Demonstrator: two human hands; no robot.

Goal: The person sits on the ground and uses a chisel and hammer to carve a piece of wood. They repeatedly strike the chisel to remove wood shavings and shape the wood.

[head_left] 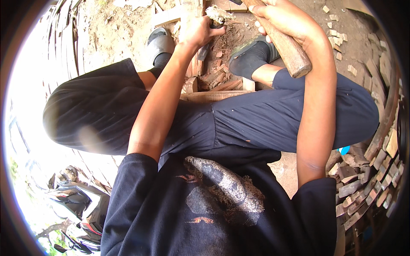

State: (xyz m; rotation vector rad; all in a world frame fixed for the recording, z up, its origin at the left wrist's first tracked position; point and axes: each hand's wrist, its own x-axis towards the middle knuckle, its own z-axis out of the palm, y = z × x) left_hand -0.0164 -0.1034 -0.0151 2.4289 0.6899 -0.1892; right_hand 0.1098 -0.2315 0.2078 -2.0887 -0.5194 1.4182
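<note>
My left hand (200, 32) is closed around a chisel-like tool with a frayed, pale top (219, 14). A short dark flat piece (203, 53) shows below the fingers, beside a wooden plank (194, 68) between my feet. Raised at the upper right, my right hand (290, 23) grips a hammer by its thick wooden handle (285, 46). The butt of the handle points down toward my right wrist. Only a bit of the dark head shows at the top edge, so its shape is cut off.
Wood chips (220, 74) lie around the plank. Small cut wood blocks (337, 40) are scattered on the dirt at the far right. Stacked wood pieces (363, 183) fill the right side. A motorcycle (81, 205) stands at the lower left. My sandalled feet flank the work.
</note>
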